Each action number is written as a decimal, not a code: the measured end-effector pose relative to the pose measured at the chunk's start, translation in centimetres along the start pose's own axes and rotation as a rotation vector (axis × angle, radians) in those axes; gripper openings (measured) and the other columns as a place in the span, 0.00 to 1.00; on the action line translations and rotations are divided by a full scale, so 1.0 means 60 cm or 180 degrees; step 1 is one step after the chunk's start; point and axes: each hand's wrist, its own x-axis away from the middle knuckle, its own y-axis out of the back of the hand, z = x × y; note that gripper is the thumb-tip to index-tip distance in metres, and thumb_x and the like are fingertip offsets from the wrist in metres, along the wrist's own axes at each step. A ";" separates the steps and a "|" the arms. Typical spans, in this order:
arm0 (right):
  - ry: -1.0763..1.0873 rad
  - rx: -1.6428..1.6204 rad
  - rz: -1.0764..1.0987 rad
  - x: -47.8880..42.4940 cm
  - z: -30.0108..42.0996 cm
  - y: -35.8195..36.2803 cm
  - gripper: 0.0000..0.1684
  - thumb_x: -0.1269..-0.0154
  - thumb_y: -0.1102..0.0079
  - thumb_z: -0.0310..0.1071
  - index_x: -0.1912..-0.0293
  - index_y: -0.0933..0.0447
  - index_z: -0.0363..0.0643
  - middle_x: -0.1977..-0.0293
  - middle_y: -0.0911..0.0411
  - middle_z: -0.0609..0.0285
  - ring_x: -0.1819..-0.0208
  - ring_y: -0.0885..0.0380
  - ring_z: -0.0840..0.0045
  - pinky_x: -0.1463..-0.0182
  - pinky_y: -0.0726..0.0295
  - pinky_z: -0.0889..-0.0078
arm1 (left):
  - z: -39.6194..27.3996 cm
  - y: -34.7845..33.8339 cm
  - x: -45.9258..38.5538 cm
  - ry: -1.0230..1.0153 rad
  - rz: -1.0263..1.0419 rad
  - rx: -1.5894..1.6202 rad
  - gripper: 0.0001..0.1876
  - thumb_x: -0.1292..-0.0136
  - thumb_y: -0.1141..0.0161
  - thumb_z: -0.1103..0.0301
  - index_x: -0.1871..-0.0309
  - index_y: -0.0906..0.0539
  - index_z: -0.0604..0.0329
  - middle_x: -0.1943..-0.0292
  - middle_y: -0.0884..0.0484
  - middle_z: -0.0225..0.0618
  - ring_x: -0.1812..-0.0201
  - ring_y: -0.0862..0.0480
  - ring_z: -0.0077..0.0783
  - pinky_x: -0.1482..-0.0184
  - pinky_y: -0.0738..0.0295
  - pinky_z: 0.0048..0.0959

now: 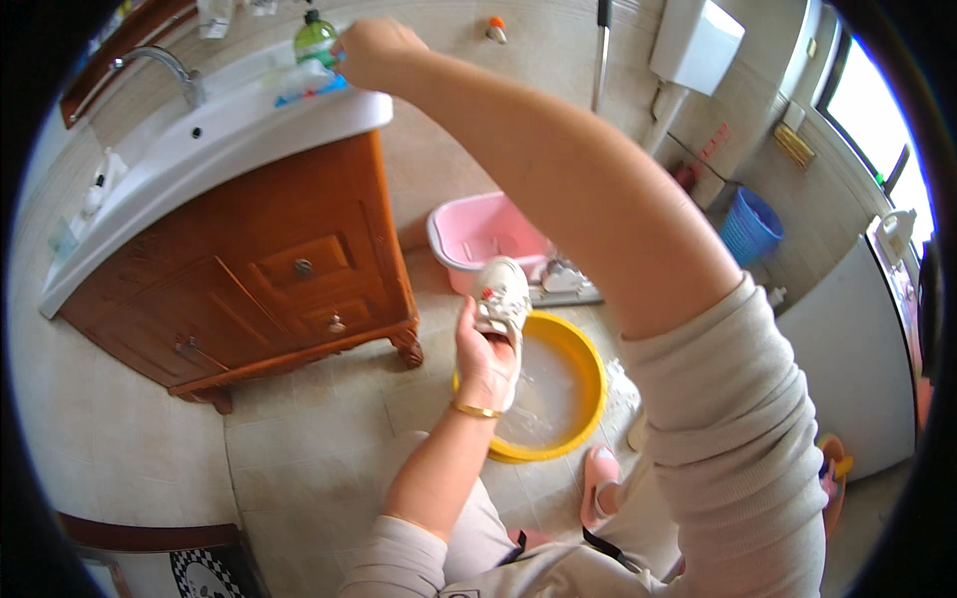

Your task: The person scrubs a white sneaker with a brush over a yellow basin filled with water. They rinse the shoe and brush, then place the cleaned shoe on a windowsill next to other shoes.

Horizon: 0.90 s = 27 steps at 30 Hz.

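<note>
A small white shoe (508,288) with a red detail near its laces is in my left hand (481,362), held above the rim of a yellow basin (597,389). Cloudy water fills part of that basin. My right hand (380,54) reaches far forward to the corner of the white washbasin (366,113). Its fingers are at a blue and clear plastic packet (312,84), beside a green pump bottle (314,37). The fingertips are partly hidden, so I cannot tell whether they grip anything.
A wooden vanity cabinet (299,224) stands at the left under a chrome faucet (168,63). Behind the yellow basin sits a pink tub (478,224). A blue wastebasket (750,224) and a white appliance (852,359) are at the right. White foam or cloth (620,389) lies on the floor.
</note>
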 end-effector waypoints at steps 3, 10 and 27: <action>-0.0198 0.0245 -0.0080 0.068 0.002 0.054 0.13 0.43 0.46 0.37 0.63 0.16 0.44 0.62 0.17 0.55 0.58 0.17 0.63 0.55 0.19 0.62 | 0.000 0.005 -0.007 -0.0155 0.0028 -0.0172 0.24 0.32 0.46 0.54 0.45 0.27 0.69 0.49 0.21 0.47 0.49 0.19 0.42 0.42 0.24 0.42; -0.0187 0.0101 -0.0230 0.275 -0.163 0.071 0.13 0.47 0.47 0.37 0.75 0.21 0.37 0.71 0.21 0.45 0.65 0.22 0.53 0.62 0.22 0.54 | 0.013 0.008 -0.003 0.0200 -0.0302 -0.0548 0.17 0.35 0.46 0.66 0.47 0.25 0.68 0.52 0.19 0.43 0.52 0.18 0.38 0.46 0.22 0.36; -0.2179 -0.0735 0.1536 0.724 -0.438 -0.042 0.19 0.43 0.32 0.46 0.58 0.15 0.43 0.62 0.19 0.55 0.55 0.22 0.75 0.55 0.23 0.70 | 0.039 0.081 -0.049 0.0922 0.0298 -0.1423 0.20 0.41 0.41 0.83 0.45 0.25 0.62 0.48 0.21 0.37 0.46 0.23 0.33 0.39 0.32 0.29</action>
